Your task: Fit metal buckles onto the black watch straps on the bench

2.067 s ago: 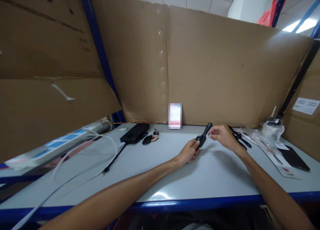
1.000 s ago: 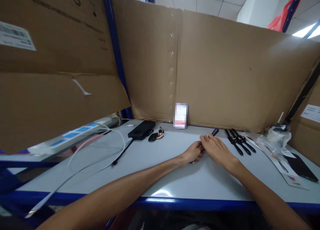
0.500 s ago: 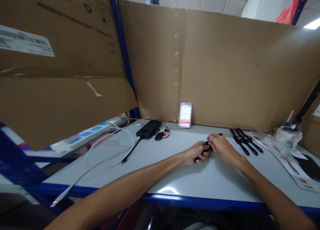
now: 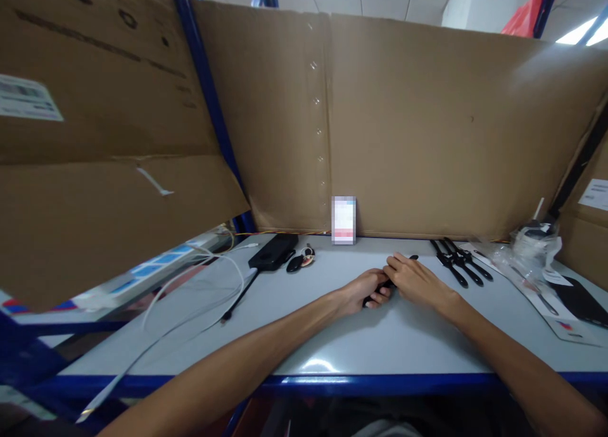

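Note:
My left hand (image 4: pixel 363 289) and my right hand (image 4: pixel 415 278) meet in the middle of the grey table (image 4: pixel 418 335), both closed on a small black watch-like device with a strap (image 4: pixel 386 284). The device lies low on the table between my fingers. Only its strap tip (image 4: pixel 412 258) and a dark edge under my left fingers show. The rest is hidden by my hands.
Several black straps (image 4: pixel 458 262) lie to the right. Further right are clear plastic bags (image 4: pixel 529 250), a printed card and a black phone (image 4: pixel 577 301). At left sit a black box (image 4: pixel 274 251), a key fob (image 4: pixel 300 259), white cables (image 4: pixel 199 291) and a power strip (image 4: pixel 142 272). Cardboard walls surround the table.
The device was held raised off the table with my hands apart; now it is lowered to the surface with both hands pressed together on it. The view shifted slightly.

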### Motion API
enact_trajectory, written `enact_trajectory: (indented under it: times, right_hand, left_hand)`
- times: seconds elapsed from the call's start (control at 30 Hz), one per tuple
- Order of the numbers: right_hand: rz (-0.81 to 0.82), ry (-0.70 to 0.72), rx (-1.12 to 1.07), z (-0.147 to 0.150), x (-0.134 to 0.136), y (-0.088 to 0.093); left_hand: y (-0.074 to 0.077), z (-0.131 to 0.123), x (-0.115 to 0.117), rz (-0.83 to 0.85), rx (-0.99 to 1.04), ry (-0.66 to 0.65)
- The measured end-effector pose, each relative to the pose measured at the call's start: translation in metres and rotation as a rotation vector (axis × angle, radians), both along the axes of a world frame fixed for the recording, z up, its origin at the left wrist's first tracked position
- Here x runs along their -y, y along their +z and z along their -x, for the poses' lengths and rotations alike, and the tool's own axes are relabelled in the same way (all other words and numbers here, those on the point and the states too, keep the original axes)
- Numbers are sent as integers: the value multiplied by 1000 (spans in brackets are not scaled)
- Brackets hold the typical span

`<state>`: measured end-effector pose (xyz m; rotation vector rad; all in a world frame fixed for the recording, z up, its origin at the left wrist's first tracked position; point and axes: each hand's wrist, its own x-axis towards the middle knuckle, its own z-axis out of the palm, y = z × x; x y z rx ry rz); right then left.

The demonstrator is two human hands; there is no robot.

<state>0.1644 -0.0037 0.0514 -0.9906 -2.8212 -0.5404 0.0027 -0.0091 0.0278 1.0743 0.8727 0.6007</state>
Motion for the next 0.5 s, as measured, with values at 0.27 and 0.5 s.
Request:
enact_trajectory:
  times: [0.27,0.5]
  right_hand:
    - [39,-34,-7,2,3,7]
    - [152,-31,-188,-6,-4,8]
  left_hand:
    - [-3,0,-3,12,17,21]
    - [-3,0,-3,27,7,44]
